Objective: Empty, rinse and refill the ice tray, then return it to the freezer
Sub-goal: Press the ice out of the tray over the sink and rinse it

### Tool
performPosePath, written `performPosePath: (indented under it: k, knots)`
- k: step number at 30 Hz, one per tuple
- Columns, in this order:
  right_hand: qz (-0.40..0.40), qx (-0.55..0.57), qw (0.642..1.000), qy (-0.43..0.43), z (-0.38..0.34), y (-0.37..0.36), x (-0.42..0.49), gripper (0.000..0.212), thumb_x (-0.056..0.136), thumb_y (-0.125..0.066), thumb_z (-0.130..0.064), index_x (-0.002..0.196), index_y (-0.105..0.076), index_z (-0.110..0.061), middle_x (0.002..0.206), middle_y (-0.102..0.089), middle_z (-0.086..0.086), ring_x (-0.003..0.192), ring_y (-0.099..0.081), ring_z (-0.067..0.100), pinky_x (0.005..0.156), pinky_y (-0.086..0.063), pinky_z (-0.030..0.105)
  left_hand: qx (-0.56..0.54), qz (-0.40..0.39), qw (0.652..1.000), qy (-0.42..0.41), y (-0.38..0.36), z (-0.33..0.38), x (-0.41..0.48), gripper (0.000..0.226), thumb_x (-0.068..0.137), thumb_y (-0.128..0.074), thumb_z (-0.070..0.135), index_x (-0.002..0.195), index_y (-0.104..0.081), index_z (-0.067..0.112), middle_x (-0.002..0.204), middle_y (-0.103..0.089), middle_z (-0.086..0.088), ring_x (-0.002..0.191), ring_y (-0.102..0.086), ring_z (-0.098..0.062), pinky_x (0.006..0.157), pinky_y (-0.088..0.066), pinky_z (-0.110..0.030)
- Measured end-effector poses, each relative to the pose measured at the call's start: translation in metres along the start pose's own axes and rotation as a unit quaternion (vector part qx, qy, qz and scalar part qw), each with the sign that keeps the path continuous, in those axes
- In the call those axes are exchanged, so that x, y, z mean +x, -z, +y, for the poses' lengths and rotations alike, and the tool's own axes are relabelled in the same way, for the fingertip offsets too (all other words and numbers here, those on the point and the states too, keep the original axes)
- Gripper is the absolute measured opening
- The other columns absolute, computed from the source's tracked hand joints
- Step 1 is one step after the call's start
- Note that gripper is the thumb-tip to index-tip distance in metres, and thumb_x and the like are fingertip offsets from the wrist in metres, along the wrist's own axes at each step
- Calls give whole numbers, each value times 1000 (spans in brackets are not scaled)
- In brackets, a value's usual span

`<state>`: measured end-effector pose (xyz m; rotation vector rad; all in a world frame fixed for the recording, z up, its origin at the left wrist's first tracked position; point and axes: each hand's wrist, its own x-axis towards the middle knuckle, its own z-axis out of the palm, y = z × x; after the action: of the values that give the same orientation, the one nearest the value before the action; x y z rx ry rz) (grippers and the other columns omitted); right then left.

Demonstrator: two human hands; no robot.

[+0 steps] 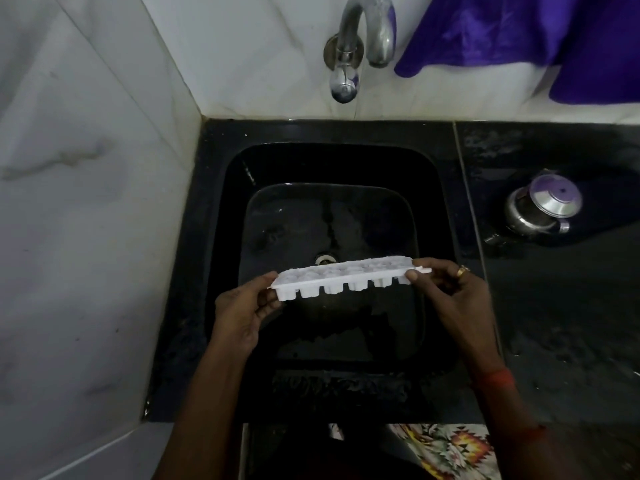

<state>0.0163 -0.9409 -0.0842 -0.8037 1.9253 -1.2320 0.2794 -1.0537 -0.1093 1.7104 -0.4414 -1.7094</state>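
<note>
Our left hand (242,313) and right hand (446,292) grip the white ice tray (343,277) by its ends, fingers (436,268) closed round it; we should twist gently, low over the black sink (332,161).

The wet black counter (571,323) around the sink (235,188) carries 1 lidded steel jug (540,209) on its right side.

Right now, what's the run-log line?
left hand: grips ice tray end | right hand: grips other end | position: over black sink
</note>
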Motion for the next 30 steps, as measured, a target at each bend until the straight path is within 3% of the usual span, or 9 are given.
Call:
performPosePath:
  k: [5,8,12,14,19,24,30]
  knots:
    - [38,-8,999,26,-3,-1,13,9,83,-80,-28,91,-78,-25,81,-76,1,80,-72,21,77,-57,29,3,10,1000,-5,-8,-1,2,15,95,-63,9,84,-71,4,79,-71,-11,65,-66,-16,60,-62,-25]
    - [51,-17,998,37,-5,-2,19,6,82,-81,-32,86,-77,-29,77,-75,4,76,-70,25,74,-56,32,7,15,1000,-15,-15,0,2,17,97,-64,15,84,-70,6,84,-68,-14,73,-64,-22,66,-61,-29]
    - [69,-18,997,37,-3,-1,28,22,76,-79,-48,86,-78,-28,72,-72,5,65,-62,8,66,-51,21,26,21,999,-38,-23,4,1,17,96,-67,22,86,-73,9,81,-69,-13,73,-64,-21,63,-62,-28]
    - [81,-15,996,28,-2,-2,32,30,74,-79,-52,87,-79,-25,70,-72,6,65,-64,9,67,-54,25,35,23,998,-47,-26,6,0,18,94,-69,24,92,-74,7,81,-69,-13,72,-65,-20,61,-61,-27]
    - [89,-15,996,12,5,-5,39,26,77,-82,-51,84,-79,-26,68,-73,2,71,-74,21,76,-61,49,58,21,995,-73,-33,11,-3,24,93,-70,32,90,-74,9,81,-69,-13,73,-65,-20,69,-62,-34]
    - [86,-8,996,6,6,-6,43,36,75,-79,-56,83,-78,-21,62,-70,5,66,-75,14,75,-61,49,60,25,995,-75,-35,15,-4,25,92,-71,34,91,-75,9,75,-70,-9,70,-67,-18,70,-63,-37]
    - [66,-10,998,10,10,-6,49,40,74,-78,-64,81,-76,-24,63,-67,9,69,-73,27,76,-60,50,56,26,995,-84,-35,18,-3,25,95,-68,34,89,-75,11,69,-70,-5,71,-66,-21,70,-63,-39]
